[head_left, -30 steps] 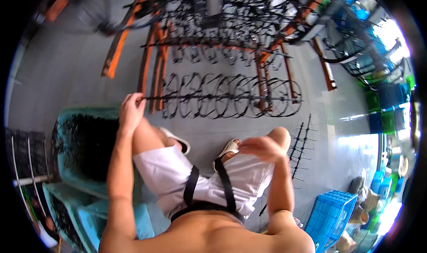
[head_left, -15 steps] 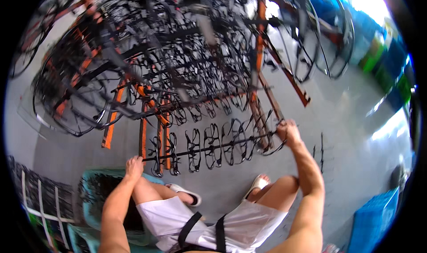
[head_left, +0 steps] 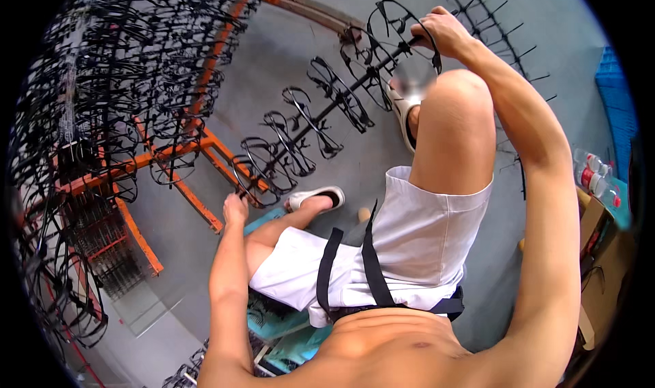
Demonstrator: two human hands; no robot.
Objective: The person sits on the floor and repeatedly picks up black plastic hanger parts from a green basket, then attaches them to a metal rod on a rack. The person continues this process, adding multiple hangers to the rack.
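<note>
Grasping with fingers a straight black rod (head_left: 336, 100) bearing black eyeglass-shaped frames (head_left: 359, 120), slanting forward-right from left hand (head_left: 235, 209) to right hand (head_left: 447, 33).

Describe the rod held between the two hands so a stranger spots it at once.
Start at the orange-legged rack crowded with black frames at the left. To its right, a black rod slants from the left hand up to the right hand. Unlike the spiky black rods on the floor beyond, it carries a row of looped frames.
</note>
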